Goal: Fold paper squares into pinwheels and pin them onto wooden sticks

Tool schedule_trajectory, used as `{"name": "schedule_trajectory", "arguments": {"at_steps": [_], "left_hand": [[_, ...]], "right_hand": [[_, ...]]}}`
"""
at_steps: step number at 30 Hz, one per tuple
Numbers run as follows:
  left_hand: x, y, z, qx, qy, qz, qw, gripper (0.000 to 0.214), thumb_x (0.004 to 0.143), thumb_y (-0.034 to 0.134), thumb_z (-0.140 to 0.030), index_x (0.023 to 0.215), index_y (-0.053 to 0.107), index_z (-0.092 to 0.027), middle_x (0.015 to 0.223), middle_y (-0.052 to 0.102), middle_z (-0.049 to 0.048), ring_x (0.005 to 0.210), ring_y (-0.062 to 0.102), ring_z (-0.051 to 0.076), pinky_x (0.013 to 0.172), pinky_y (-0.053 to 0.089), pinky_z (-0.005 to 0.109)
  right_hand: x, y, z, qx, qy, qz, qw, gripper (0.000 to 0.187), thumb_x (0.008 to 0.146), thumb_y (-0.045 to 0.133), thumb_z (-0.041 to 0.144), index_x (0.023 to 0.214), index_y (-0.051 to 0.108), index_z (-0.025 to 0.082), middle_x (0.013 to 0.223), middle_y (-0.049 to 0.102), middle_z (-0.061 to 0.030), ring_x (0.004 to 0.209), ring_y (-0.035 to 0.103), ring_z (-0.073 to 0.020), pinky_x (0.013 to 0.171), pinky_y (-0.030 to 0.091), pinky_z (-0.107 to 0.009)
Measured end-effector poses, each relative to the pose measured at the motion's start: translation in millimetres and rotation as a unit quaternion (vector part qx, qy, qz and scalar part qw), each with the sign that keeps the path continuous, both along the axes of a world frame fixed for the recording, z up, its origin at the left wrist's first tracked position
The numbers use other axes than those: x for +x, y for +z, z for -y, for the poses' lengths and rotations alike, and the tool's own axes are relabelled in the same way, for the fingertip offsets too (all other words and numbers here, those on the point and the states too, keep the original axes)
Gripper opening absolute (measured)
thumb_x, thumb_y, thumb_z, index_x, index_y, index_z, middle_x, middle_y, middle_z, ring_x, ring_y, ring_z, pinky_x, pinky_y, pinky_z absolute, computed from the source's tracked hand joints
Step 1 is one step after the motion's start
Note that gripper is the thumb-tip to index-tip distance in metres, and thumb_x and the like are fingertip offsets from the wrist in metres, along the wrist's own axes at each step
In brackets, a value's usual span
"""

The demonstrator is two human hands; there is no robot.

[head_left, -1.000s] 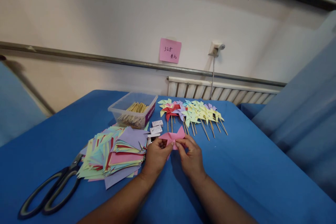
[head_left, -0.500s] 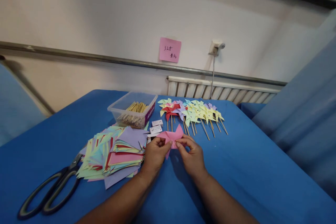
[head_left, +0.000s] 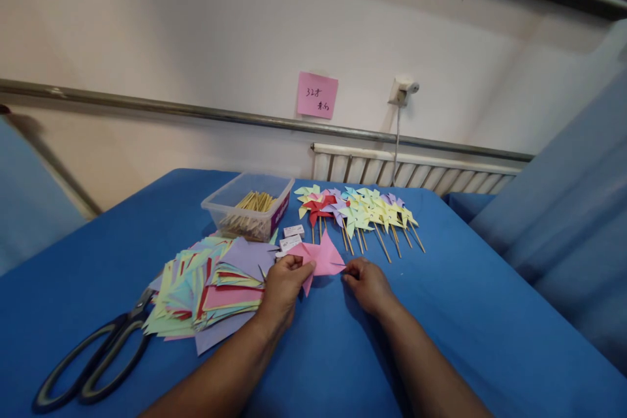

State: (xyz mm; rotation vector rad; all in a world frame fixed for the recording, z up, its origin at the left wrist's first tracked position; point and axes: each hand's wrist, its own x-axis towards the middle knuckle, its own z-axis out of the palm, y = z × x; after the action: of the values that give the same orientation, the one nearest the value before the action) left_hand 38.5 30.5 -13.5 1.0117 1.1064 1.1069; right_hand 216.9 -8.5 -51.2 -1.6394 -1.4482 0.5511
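Note:
My left hand is closed on the left part of a pink paper pinwheel, thumb on top. Its points spread upward, left, down and right above the blue cover. At the tip of the right point is my right hand, thumb and fingers pinched together. Whatever is between those fingertips is too small to make out. Just behind the pinwheel are two small white boxes, one partly hidden by it. Left of my left hand lies a loose pile of coloured paper pieces.
Large dark-handled scissors lie left of the paper pile. Behind it stands a clear plastic box of thin wooden sticks. Finished pinwheels on sticks lie at the back right. A radiator and a pink note are beyond.
My right hand has moved right from the pinwheel's middle to its right tip. The right point now lies spread outward. My left hand keeps its hold, shifted slightly left.

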Motion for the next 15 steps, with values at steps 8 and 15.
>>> {"name": "schedule_trajectory", "arguments": {"at_steps": [8,15], "left_hand": [[0.6,0.4,2.6,-0.054,-0.075,0.071,0.993,0.024,0.057,0.075,-0.026,0.065,0.055,-0.014,0.057,0.058,-0.0024,0.051,0.054,0.011,0.050,0.039,0.023],[2.6,3.5,4.2,-0.022,-0.096,0.008,0.995,0.025,0.054,0.076,-0.025,0.062,0.055,-0.014,0.052,0.050,-0.0059,0.047,0.045,0.007,0.047,0.034,0.021]], "right_hand": [[5.4,32.6,5.0,0.065,0.136,-0.300,0.942,0.032,0.072,0.067,0.031,0.104,0.064,0.024,0.108,0.063,-0.0066,0.096,0.059,-0.0211,0.081,0.047,-0.035],[-0.8,34.3,9.6,0.021,0.184,-0.349,0.919,0.014,0.072,0.069,0.030,0.080,0.066,0.020,0.079,0.064,-0.0004,0.072,0.057,-0.0129,0.070,0.044,-0.027]]}}
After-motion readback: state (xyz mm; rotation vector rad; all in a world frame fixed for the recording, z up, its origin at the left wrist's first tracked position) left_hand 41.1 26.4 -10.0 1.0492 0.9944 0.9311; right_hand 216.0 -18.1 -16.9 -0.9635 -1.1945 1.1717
